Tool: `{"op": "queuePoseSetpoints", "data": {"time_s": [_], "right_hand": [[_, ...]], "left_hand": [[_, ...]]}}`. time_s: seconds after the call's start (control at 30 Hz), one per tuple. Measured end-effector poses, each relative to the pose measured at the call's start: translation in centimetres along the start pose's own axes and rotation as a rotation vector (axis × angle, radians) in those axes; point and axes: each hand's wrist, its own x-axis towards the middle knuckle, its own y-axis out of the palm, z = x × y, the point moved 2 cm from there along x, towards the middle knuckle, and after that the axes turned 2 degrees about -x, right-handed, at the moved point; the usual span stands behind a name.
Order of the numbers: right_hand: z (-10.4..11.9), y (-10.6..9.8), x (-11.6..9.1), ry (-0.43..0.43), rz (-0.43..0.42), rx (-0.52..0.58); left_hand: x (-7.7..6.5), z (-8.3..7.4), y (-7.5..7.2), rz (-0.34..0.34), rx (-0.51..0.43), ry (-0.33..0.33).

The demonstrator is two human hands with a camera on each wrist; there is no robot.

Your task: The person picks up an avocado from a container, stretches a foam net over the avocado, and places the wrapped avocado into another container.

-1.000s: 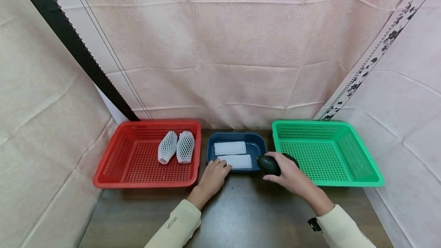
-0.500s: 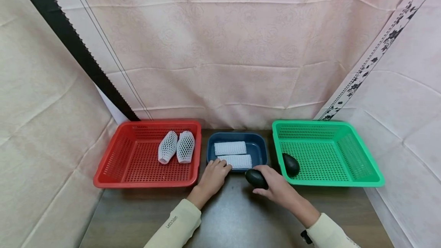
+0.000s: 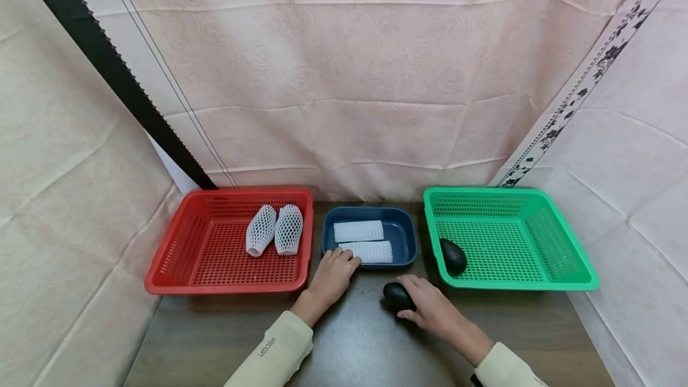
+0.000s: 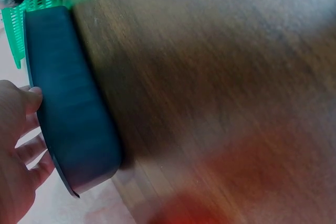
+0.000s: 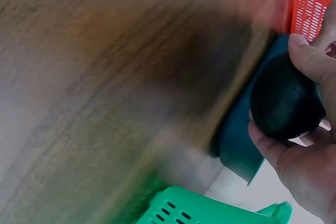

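My right hand (image 3: 430,308) holds a dark avocado (image 3: 398,296) above the table, in front of the blue tray (image 3: 404,232). The right wrist view shows thumb and fingers curled round the avocado (image 5: 286,98). My left hand (image 3: 334,276) is at the tray's front left rim. In the left wrist view, the thumb of my left hand (image 4: 16,135) laps the outer side of the tray (image 4: 73,93), and other fingers pass behind the rim. Two flat white foam net sleeves (image 3: 359,231) lie in the tray, the nearer one (image 3: 371,252) beside my left fingertips.
On the left, a red basket (image 3: 215,287) holds two fruit-shaped things in white foam nets (image 3: 288,230). A second avocado (image 3: 454,257) lies in the green basket (image 3: 529,285) at the right, by its left wall. Cloth (image 3: 333,76) hangs behind the brown table (image 3: 355,345).
My right hand has carried the avocado from beside the green basket's left edge leftward and toward me, uncovering the second avocado. My left hand has stayed at the tray rim.
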Motion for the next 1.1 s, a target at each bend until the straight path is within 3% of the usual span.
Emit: {"op": "queuePoseSetpoints", "data": {"time_s": [0.27, 0.8, 1.1], "right_hand": [[-0.6, 1.5, 0.3, 0.117, 0.105, -0.019], [-0.4, 2.4, 0.4, 0.227, 0.052, -0.032], [-0.6, 2.7, 0.4, 0.258, 0.078, 0.058]], "left_hand": [[0.1, 0.1, 0.1, -0.026, -0.002, 0.007], [0.0, 0.0, 0.4, 0.019, -0.004, -0.016], [0.0, 0.0, 0.3, 0.013, -0.002, -0.014]]}}
